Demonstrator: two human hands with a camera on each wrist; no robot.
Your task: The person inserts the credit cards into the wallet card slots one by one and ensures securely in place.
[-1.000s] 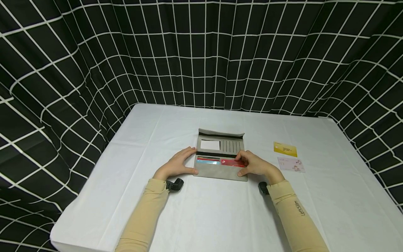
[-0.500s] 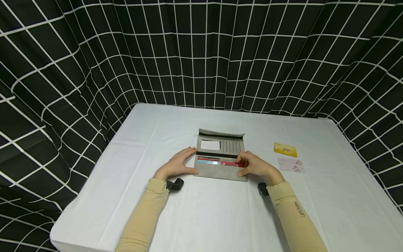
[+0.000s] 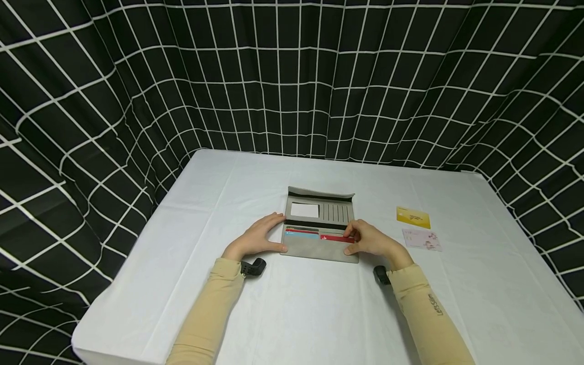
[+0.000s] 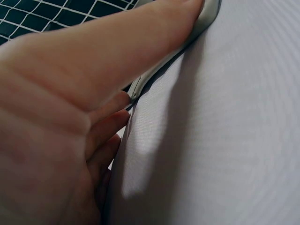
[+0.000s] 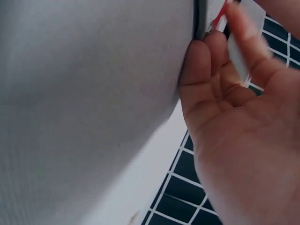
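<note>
A grey wallet (image 3: 315, 248) lies unfolded on the table, with the blue card (image 3: 301, 234) and the red card (image 3: 330, 238) sitting side by side in its lower pockets. My left hand (image 3: 255, 237) is spread at the wallet's left edge, thumb on the lower corner and fingers along the side. At the right edge, my right hand (image 3: 371, 241) has a bent index finger at the red card's upper right corner and its thumb on the pocket front; card and pocket lie between them. In the right wrist view the index finger (image 5: 251, 42) is blurred.
To the right on the white table (image 3: 292, 314) lie a yellow card (image 3: 412, 216) and a pink floral card (image 3: 422, 239). A white insert (image 3: 304, 210) shows in the wallet's upper window, beside several slots. Dark grid curtains (image 3: 292, 76) enclose the table.
The red card has sunk deeper into its pocket. My right index finger has shifted slightly right along its top edge. The left hand and wallet have stayed in place.
</note>
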